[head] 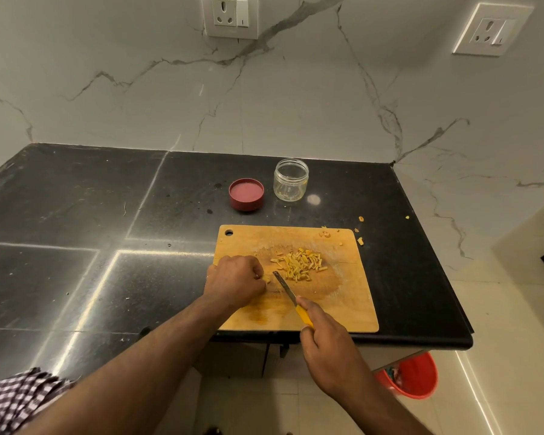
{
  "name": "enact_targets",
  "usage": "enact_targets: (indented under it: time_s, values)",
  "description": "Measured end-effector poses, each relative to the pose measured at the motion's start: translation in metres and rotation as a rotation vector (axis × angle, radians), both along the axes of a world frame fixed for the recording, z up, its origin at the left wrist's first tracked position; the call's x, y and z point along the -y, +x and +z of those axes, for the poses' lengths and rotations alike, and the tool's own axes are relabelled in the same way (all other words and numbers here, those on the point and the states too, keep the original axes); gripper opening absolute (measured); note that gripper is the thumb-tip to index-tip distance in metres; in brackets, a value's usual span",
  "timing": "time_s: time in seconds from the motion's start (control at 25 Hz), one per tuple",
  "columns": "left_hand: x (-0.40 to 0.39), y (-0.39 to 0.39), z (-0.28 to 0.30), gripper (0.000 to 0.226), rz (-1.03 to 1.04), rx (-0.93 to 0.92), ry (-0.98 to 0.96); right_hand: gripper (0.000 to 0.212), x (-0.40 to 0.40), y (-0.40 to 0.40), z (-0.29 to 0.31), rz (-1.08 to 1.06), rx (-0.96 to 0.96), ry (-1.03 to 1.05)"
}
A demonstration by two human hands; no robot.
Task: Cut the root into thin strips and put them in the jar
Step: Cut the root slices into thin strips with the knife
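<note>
A wooden cutting board (343, 309) lies on the black counter near its front right edge. A pile of thin yellow root strips (300, 264) sits on the board's middle. My left hand (234, 282) pinches a small yellow piece of root (267, 280) against the board, left of the pile. My right hand (325, 343) grips the yellow handle of a small knife (285, 287), whose blade points up-left toward the root piece. The clear glass jar (291, 179) stands open behind the board, with only a little yellow residue at its bottom.
The jar's red lid (246, 194) lies upside down left of the jar. Root scraps (360, 240) are scattered by the board's far right corner. The black counter (91, 246) stretches left. A red bucket (416, 376) stands on the floor below the counter's right end.
</note>
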State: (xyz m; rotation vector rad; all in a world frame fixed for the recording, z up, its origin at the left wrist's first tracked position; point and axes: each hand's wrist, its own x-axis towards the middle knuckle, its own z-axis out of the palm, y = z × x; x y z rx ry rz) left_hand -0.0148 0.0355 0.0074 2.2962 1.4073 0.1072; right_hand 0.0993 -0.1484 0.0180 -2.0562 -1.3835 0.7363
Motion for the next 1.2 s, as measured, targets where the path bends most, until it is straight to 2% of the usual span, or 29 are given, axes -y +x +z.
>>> enact_targets:
  time_s: [0.2, 0.36, 0.8, 1.0, 1.2]
  values:
    - [0.005, 0.003, 0.000, 0.013, 0.045, 0.021, 0.014, 0.050, -0.004, -0.007, 0.000, 0.061, 0.051, -0.024]
    - [0.006, 0.003, 0.000, 0.002, 0.077, 0.021, 0.001, 0.052, -0.010, -0.012, -0.001, 0.086, 0.106, -0.029]
    - [0.007, 0.004, -0.003, 0.009, 0.132, 0.014, -0.029, 0.053, 0.001, -0.021, 0.002, 0.110, 0.135, -0.106]
    - [0.008, 0.002, -0.005, 0.009, 0.151, 0.039, -0.058, 0.053, 0.009, -0.017, 0.007, 0.053, 0.149, -0.064]
    - [0.010, 0.001, -0.002, 0.011, 0.168, 0.042, -0.067, 0.053, -0.006, -0.020, 0.006, 0.096, 0.126, -0.057]
